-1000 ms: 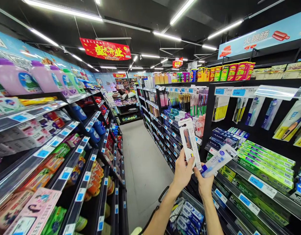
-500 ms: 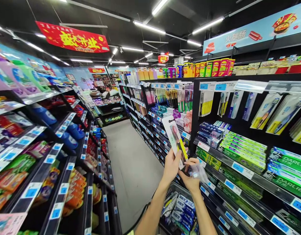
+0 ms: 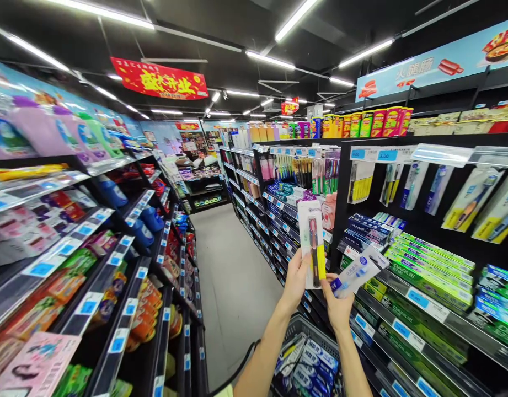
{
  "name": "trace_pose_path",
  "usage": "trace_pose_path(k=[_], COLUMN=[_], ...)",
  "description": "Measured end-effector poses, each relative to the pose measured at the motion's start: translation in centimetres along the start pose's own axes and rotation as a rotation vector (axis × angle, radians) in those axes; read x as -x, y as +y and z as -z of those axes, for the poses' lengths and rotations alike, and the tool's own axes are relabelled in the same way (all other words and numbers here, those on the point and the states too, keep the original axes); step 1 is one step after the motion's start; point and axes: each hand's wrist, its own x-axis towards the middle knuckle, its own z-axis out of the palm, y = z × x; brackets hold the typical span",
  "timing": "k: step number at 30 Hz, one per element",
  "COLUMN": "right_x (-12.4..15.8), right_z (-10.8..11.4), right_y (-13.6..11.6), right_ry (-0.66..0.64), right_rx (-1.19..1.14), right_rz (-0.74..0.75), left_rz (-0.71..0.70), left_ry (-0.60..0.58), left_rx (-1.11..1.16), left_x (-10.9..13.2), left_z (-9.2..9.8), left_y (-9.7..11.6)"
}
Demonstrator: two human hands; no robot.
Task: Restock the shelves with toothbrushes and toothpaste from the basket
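Observation:
My left hand [image 3: 295,280] grips the left edge of a packaged toothbrush [image 3: 314,242], a white and yellow pack with a dark-handled brush inside, held upright. My right hand [image 3: 336,306] is closed on a second toothbrush pack [image 3: 359,271], white and purple-blue, which tilts up to the right. Its fingertips also touch the lower right of the yellow pack. Below my forearms is a dark shopping basket [image 3: 330,344] holding several blue and white toothpaste boxes [image 3: 314,366] and some packs.
Toothbrush packs [image 3: 471,201] hang on hooks at the right, above green toothpaste boxes [image 3: 431,270] on the shelf. Slanted shelves with packaged goods [image 3: 146,303] line the left. A grey aisle floor [image 3: 233,275] runs between the two sides.
The yellow pack has turned from tilted to upright, its front facing me. The pack in my right hand, blurred before, has swung up into clear view. My view has shifted left.

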Motion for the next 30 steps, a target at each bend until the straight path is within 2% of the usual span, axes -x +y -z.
trace_pose_path(k=[5,12,16,20,24,30], right_x=[-0.3,-0.9,-1.3,-1.9,-2.4,-2.9], right_z=[0.2,0.8,1.3,1.8,2.4,3.4], right_y=[0.6,1.2,1.1,0.5,-0.1,0.4], right_ry=[0.035,0.056,0.067,0.106,0.19,0.251], right_rx=[0.045,0.075,0.072,0.069,0.072,0.088], right_rz=[0.069,0.115,0.134,0.149,0.189,0.19], left_rz=[-0.167,-0.325,-0.339,-0.31,-0.253,-0.142], left_ry=[0.107,0.164,0.149,0.039,-0.071,-0.144], left_rx=[-0.058,0.037,-0.003,-0.07,-0.038,0.029], left_x=[-1.6,-5.3,-7.5,-9.2,-10.2,-11.9], left_z=[0.6,0.8,0.7,-0.3,-1.8,-4.5], left_y=[1.4,6.4,7.8,7.8,7.0,5.1])
